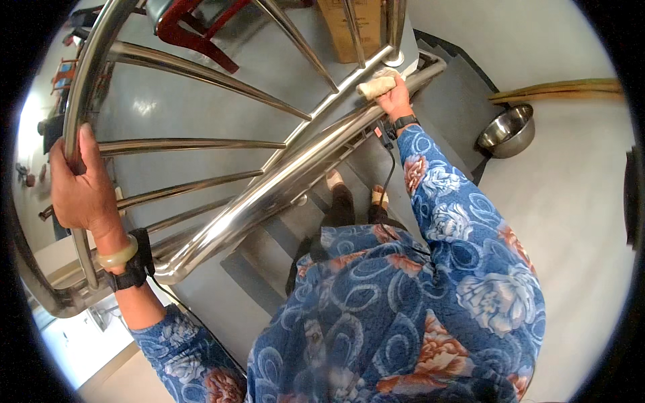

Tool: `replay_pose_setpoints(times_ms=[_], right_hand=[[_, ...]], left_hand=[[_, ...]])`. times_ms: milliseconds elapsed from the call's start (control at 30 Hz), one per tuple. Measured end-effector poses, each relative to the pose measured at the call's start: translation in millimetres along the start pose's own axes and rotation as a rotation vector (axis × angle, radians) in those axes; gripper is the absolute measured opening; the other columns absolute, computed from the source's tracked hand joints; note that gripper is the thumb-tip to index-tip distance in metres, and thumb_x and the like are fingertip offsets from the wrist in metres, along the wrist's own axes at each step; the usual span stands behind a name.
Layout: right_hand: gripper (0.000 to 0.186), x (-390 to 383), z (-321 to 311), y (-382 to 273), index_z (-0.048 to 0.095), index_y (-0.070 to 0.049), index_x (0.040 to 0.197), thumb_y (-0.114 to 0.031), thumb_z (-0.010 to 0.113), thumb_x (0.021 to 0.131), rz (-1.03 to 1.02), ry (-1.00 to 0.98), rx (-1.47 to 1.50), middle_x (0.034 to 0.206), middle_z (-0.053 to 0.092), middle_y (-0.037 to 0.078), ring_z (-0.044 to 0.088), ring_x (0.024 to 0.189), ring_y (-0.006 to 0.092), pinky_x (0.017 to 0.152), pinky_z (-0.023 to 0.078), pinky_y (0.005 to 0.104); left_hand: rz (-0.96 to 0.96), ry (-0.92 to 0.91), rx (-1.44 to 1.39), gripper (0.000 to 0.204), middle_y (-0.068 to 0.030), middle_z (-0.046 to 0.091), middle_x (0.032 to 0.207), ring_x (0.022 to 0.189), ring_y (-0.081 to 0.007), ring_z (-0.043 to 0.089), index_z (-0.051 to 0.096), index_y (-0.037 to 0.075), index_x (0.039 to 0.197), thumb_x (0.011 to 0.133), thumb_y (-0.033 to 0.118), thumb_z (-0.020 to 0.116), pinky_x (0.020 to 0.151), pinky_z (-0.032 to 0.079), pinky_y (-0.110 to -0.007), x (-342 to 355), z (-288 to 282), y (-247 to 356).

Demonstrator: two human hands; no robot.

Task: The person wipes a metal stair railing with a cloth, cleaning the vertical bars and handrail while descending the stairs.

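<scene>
My left hand (84, 181) is wrapped round the curved metal top rail (86, 87) of the stair railing at the left. In my right hand (395, 99) is a bunched cream cloth (376, 87), held at the far end of the thick lower handrail (289, 171), beside the foot of the balusters. Whether the cloth touches the metal there I cannot tell. Shiny balusters (195, 144) fan out between the top rail and the lower bar.
My feet stand on grey stairs (255, 269). A steel bowl (507, 131) sits on the right by the wall, near yellowish poles (564, 89). Beyond the railing are a cardboard box (353, 30) and a dark red chair (191, 37). A black cable (392, 168) hangs from my right wrist.
</scene>
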State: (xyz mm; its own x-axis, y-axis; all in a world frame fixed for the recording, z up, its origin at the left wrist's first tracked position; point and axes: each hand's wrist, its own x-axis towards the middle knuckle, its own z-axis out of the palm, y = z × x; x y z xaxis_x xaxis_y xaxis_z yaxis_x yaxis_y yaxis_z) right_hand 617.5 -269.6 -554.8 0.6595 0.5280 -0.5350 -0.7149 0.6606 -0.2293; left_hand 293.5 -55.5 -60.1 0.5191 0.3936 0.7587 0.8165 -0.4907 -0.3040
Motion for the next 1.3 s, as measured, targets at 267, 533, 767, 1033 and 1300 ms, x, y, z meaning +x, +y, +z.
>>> replay_pose_setpoints(times_ms=[267, 533, 767, 1033, 1300], right_hand=[[0.063, 24, 16, 20, 0.046, -0.01, 0.126, -0.06, 0.027, 0.092, -0.018, 0.04, -0.095, 0.129, 0.05, 0.012, 0.049, 0.118, 0.0339, 0.099, 0.038, 0.0531], [0.085, 41, 20, 62, 0.049, -0.005, 0.121, -0.072, 0.009, 0.087, 0.099, 0.064, -0.044, 0.115, 0.057, 0.015, 0.055, 0.103, 0.0376, 0.09, 0.043, 0.0545], [0.098, 6, 28, 109, 0.043, 0.004, 0.123, -0.077, 0.007, 0.082, 0.443, -0.079, -0.222, 0.116, 0.055, 0.024, 0.055, 0.101, 0.0404, 0.086, 0.043, 0.058], [0.052, -30, 34, 63, 0.044, 0.007, 0.123, -0.036, 0.029, 0.097, 0.467, 0.014, -0.221, 0.123, 0.053, 0.024, 0.053, 0.112, 0.0402, 0.096, 0.041, 0.058], [0.055, -108, 35, 21, 0.041, 0.002, 0.133, -0.033, 0.042, 0.09, 0.552, -0.44, 0.029, 0.131, 0.05, 0.02, 0.05, 0.118, 0.0371, 0.103, 0.036, 0.0501]], left_hand=[[0.012, 0.026, -0.073, 0.044, -0.0022, 0.068, 0.076, 0.066, -0.0189, 0.066, 0.066, 0.015, 0.1, 0.08, 0.054, 0.062, 0.058, 0.048, -0.031, -5, -2, 1], [0.08, 0.073, -0.005, 0.041, -0.0004, 0.067, 0.071, 0.062, -0.016, 0.064, 0.066, 0.016, 0.099, 0.081, 0.052, 0.064, 0.055, 0.047, -0.03, -8, -2, -2], [0.083, 0.085, 0.005, 0.038, 0.0017, 0.066, 0.067, 0.059, -0.0135, 0.063, 0.067, 0.016, 0.095, 0.08, 0.05, 0.066, 0.053, 0.046, -0.027, -6, -16, -11], [0.09, 0.083, -0.05, 0.044, -0.0001, 0.067, 0.069, 0.06, -0.0175, 0.064, 0.068, 0.02, 0.096, 0.079, 0.06, 0.061, 0.053, 0.047, -0.03, 1, 3, 1], [0.03, -0.01, 0.029, 0.052, -0.0021, 0.068, 0.073, 0.065, -0.0244, 0.066, 0.067, 0.022, 0.099, 0.079, 0.067, 0.054, 0.055, 0.048, -0.036, 3, 3, -9]])
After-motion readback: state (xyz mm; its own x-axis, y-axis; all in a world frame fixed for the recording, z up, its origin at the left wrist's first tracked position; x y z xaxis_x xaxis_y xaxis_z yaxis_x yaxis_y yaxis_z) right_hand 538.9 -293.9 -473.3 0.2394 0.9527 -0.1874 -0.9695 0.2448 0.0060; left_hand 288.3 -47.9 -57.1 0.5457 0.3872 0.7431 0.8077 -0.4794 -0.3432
